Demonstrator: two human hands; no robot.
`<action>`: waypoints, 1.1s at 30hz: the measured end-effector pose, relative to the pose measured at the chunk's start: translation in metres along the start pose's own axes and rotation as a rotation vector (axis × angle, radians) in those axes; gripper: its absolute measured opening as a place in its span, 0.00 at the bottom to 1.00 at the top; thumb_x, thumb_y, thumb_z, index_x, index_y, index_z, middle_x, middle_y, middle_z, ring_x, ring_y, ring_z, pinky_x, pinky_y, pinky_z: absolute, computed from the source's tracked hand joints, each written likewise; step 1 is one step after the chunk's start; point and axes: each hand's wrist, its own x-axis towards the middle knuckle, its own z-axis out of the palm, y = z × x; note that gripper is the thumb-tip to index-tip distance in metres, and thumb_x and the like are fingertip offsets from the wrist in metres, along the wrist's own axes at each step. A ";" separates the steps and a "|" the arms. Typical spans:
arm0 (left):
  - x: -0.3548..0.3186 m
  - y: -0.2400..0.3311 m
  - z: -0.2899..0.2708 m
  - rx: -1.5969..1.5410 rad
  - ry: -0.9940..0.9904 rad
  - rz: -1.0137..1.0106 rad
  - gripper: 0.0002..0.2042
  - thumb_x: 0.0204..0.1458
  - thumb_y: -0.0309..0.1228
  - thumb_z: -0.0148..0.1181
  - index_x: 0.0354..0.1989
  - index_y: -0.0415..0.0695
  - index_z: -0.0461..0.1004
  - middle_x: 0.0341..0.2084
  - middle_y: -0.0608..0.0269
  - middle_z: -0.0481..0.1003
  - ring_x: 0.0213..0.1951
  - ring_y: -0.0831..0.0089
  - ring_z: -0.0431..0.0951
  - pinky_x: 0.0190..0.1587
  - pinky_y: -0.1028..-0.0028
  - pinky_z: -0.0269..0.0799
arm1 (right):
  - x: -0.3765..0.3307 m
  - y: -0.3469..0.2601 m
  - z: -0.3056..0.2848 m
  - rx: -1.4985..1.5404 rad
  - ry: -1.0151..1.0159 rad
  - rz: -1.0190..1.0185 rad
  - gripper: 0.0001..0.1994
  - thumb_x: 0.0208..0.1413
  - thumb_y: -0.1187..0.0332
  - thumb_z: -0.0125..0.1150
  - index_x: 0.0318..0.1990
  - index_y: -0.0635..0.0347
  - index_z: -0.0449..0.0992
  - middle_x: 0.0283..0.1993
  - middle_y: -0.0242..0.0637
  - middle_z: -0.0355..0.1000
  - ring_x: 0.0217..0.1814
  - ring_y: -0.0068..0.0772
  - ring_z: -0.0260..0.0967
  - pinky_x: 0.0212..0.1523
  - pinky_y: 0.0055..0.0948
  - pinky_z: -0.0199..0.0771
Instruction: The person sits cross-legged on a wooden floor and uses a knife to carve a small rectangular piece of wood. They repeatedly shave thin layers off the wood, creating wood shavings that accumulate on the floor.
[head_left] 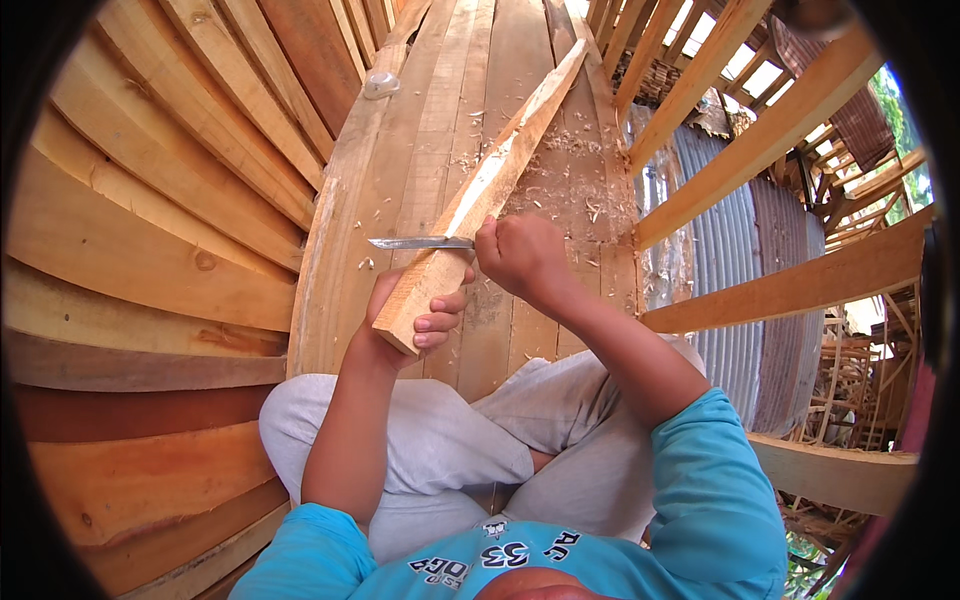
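Observation:
A long piece of wood (pixel 500 172) slants away from me, thick and square at the near end and tapering toward the far tip. Its upper face looks pale and freshly cut along much of its length. My left hand (pixel 437 318) wraps round the thick near end from below. Across the wood, just beyond that hand, lies the blade of a knife (pixel 415 242), pointing left. Its handle is hidden inside my closed right hand (pixel 522 255), on the right side of the wood.
Wood shavings (pixel 580 165) are scattered over the plank floor (pixel 400 190). A small clear plastic item (pixel 381 85) lies at the far left. Stacked boards (pixel 160 230) curve along the left. Wooden slats (pixel 790 285) line the right, with corrugated metal sheets (pixel 715 230) beyond. My crossed legs (pixel 430 430) are close below.

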 end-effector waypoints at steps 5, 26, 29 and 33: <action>0.001 0.002 0.003 0.025 -0.013 0.011 0.23 0.63 0.38 0.37 0.57 0.30 0.61 0.26 0.59 0.64 0.18 0.71 0.68 0.18 0.70 0.68 | 0.005 0.007 0.005 -0.023 0.018 -0.007 0.24 0.59 0.60 0.47 0.14 0.65 0.75 0.16 0.54 0.69 0.19 0.58 0.71 0.25 0.52 0.72; 0.001 -0.018 -0.008 0.148 0.081 0.008 0.22 0.64 0.40 0.36 0.55 0.34 0.63 0.25 0.59 0.64 0.18 0.70 0.68 0.17 0.70 0.67 | -0.025 -0.004 -0.009 -0.008 -0.096 0.115 0.23 0.58 0.58 0.47 0.19 0.64 0.78 0.23 0.56 0.74 0.27 0.60 0.75 0.33 0.52 0.76; 0.008 -0.009 -0.011 0.155 0.077 -0.010 0.21 0.63 0.39 0.36 0.54 0.35 0.64 0.24 0.60 0.64 0.18 0.71 0.67 0.17 0.71 0.66 | -0.012 0.001 -0.012 -0.050 -0.037 0.112 0.23 0.58 0.58 0.47 0.18 0.63 0.78 0.23 0.56 0.74 0.27 0.59 0.75 0.33 0.52 0.76; 0.009 -0.001 -0.008 0.091 0.007 -0.023 0.21 0.62 0.39 0.36 0.54 0.34 0.63 0.24 0.61 0.64 0.18 0.72 0.67 0.18 0.72 0.66 | -0.001 -0.002 -0.014 -0.059 -0.027 0.090 0.23 0.58 0.58 0.46 0.21 0.63 0.80 0.24 0.56 0.75 0.29 0.59 0.76 0.36 0.52 0.77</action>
